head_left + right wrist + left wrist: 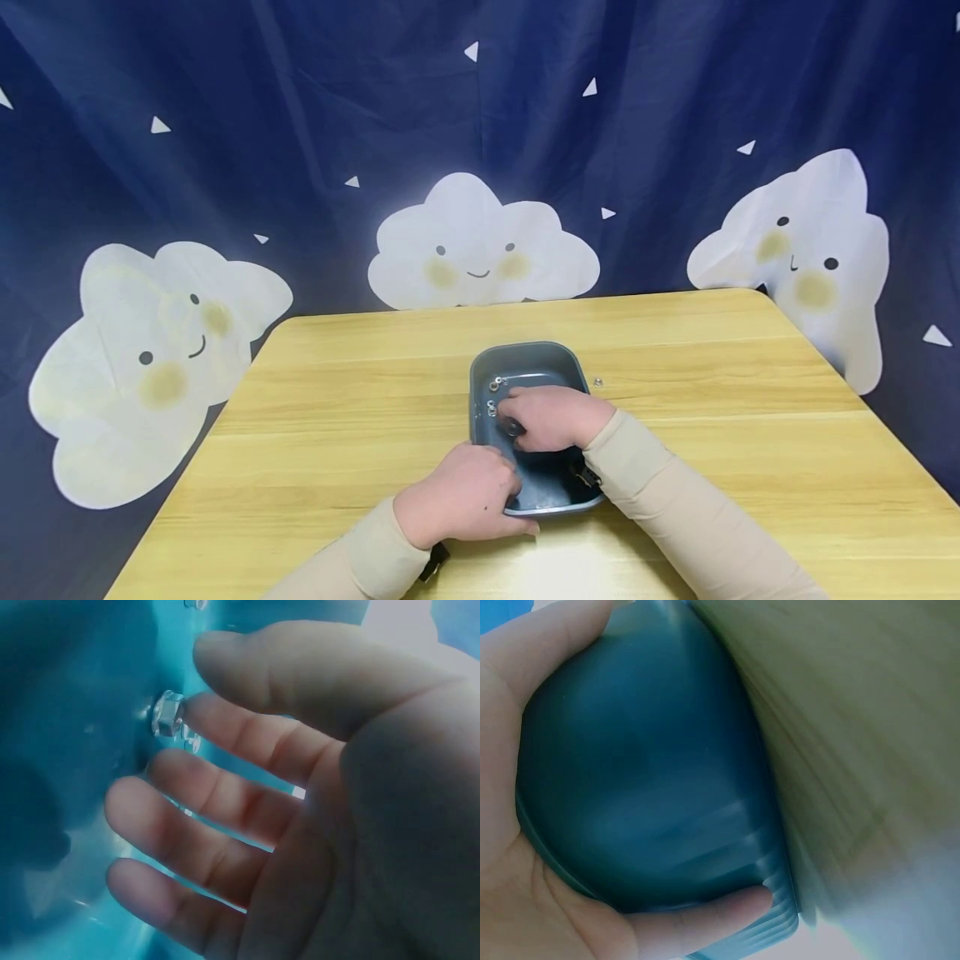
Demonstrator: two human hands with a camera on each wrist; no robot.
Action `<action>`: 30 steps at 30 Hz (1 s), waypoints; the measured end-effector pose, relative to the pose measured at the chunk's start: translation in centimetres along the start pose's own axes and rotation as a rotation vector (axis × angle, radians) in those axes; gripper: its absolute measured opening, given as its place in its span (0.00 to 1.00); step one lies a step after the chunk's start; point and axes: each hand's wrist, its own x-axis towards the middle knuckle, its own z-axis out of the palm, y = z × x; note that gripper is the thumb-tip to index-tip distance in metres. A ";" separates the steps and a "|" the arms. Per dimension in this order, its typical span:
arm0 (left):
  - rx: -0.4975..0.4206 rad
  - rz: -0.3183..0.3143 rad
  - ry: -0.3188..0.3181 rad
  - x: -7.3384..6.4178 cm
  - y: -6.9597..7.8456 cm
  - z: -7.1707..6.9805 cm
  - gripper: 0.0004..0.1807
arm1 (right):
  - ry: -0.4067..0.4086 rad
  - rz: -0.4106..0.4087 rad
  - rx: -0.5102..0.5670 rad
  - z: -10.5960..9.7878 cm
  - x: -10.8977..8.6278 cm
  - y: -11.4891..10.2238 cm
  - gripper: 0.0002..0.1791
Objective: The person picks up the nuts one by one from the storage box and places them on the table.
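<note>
A blue-grey rectangular plastic tray point(542, 500) stands on the table with several small metal nuts point(492, 408) along its left side. My left hand point(471, 492) grips its near left corner, fingers over the rim and thumb outside along the wall; the left wrist view shows this hand wrapped round the tray's rounded end. My right hand point(555, 415) reaches down into the tray from the right. In the right wrist view its fingers are loosely bent and spread from the thumb. A shiny hex nut point(169, 714) lies right at the index fingertip, with nothing pinched.
One small metal piece point(597, 382) lies on the wooden table point(345, 400), just right of the tray. Behind the table hangs a dark blue curtain point(315, 100) with white clouds. Dark wrist straps point(433, 563) show at the sleeves.
</note>
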 end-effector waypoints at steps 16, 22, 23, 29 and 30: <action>0.033 0.006 0.012 0.0 0.0 0.1 0.29 | -0.021 0.005 0.015 0.2 -0.3 0.3 0.10; 0.035 0.007 0.016 0.0 0.0 0.3 0.29 | -0.043 0.016 0.015 0.2 -0.4 0.3 0.11; 0.034 0.006 0.016 0.0 0.0 0.2 0.29 | -0.045 0.019 0.009 0.2 -0.4 0.3 0.11; 0.031 0.011 0.013 0.0 0.0 0.1 0.29 | -0.052 0.031 -0.015 0.3 -0.6 0.2 0.12; 0.030 0.013 0.013 0.0 0.0 0.1 0.29 | -0.054 0.033 -0.016 0.3 -0.6 0.2 0.12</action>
